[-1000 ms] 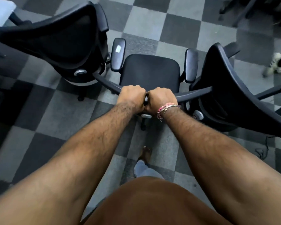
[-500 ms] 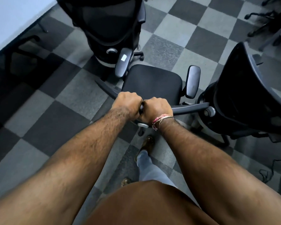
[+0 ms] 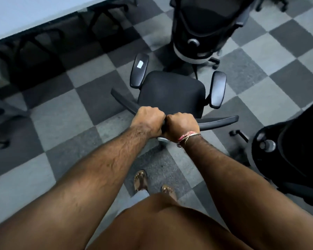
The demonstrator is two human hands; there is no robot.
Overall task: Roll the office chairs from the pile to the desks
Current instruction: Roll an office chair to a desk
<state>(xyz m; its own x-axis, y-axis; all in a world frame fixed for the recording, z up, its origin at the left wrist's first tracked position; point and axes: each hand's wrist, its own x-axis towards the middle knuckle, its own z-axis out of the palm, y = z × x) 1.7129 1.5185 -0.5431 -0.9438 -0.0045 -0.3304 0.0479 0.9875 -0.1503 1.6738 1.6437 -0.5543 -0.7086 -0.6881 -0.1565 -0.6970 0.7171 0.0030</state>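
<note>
Gripping the curved top rail of a black office chair (image 3: 172, 92), a person's left hand (image 3: 148, 121) and right hand (image 3: 181, 126) sit fist to fist, fingers wrapped around the bar. The chair stands on checkered grey carpet (image 3: 61, 120), its seat facing away, an armrest on each side. A pale counter (image 3: 25, 17) runs along the upper left. A second chair (image 3: 202, 24) stands just beyond the seat, a third (image 3: 287, 150) at the right edge. A thread bracelet (image 3: 187, 136) circles the right wrist.
</note>
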